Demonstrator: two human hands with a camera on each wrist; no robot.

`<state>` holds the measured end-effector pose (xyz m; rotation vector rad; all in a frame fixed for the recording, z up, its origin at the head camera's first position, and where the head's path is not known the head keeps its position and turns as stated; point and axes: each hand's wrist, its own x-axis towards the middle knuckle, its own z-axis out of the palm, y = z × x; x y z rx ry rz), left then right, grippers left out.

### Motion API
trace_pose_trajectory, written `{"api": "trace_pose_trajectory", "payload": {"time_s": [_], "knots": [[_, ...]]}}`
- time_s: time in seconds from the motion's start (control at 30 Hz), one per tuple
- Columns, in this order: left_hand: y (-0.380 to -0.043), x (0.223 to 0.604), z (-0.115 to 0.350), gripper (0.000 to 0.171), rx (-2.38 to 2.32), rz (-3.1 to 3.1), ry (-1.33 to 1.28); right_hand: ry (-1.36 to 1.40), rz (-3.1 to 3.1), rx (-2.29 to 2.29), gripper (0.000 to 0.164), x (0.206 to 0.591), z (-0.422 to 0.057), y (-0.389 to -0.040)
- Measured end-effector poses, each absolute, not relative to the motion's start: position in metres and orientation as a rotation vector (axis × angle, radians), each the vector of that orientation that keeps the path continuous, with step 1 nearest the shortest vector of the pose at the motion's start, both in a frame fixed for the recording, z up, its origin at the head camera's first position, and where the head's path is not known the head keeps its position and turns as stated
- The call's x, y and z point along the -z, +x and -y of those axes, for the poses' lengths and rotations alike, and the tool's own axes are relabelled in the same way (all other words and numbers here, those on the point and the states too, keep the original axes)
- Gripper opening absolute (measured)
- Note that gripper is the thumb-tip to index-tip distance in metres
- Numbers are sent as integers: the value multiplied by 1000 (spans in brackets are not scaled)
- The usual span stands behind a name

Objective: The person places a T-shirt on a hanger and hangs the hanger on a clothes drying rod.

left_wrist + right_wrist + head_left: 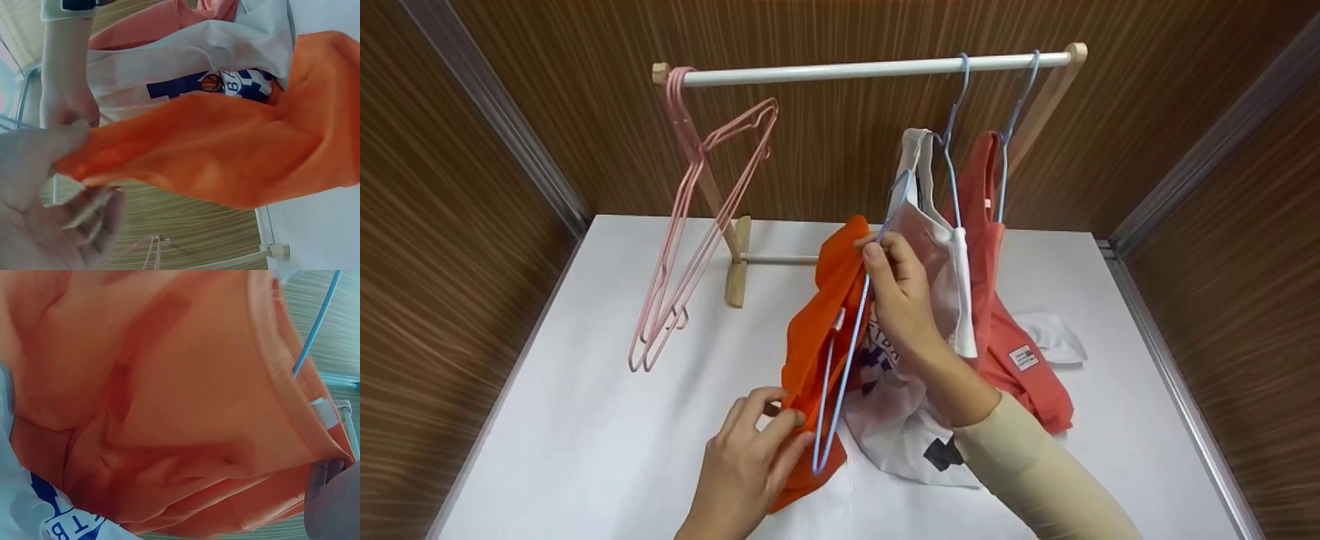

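An orange shirt (814, 330) hangs loosely between my two hands, with a light-blue wire hanger (851, 352) partly inside its neck opening. My right hand (898, 289) pinches the hanger near its hook, together with the edge of the shirt. Lower down, my left hand (750, 450) grips the side of the shirt near the hanger's lower end. In the left wrist view, the orange cloth (225, 146) stretches out from the thumb and fingers of that hand. The right wrist view is filled mostly by the shirt front (185, 382), its collar edge and a small white tag (324, 412).
A white rail (825, 72) on wooden posts spans the back. Pink hangers (682, 217) hang at its left end. On the right, blue hangers carry a white printed shirt (926, 240) and a red shirt (986, 277), close beside my right forearm. Wood-grain panels enclose the white surface (585, 390).
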<state>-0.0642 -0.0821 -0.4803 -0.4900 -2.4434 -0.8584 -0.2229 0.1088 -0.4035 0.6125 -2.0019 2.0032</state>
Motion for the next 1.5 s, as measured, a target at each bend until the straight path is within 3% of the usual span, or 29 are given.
{"api": "trace_pose_trajectory", "payload": {"time_s": [0.17,0.6,1.07,1.5], "knots": [[-65,485,82,7,896,2183,-652,585,2003,-2002,22,403,-110,-225],[-71,467,74,18,948,1696,-856,558,1963,-1931,22,404,-109,-231],[-64,470,74,11,1348,1746,-637,438,1947,-1937,19,406,-106,-230],[-63,441,72,22,1042,1596,-675,432,1921,-1725,11,411,-104,-230]]}}
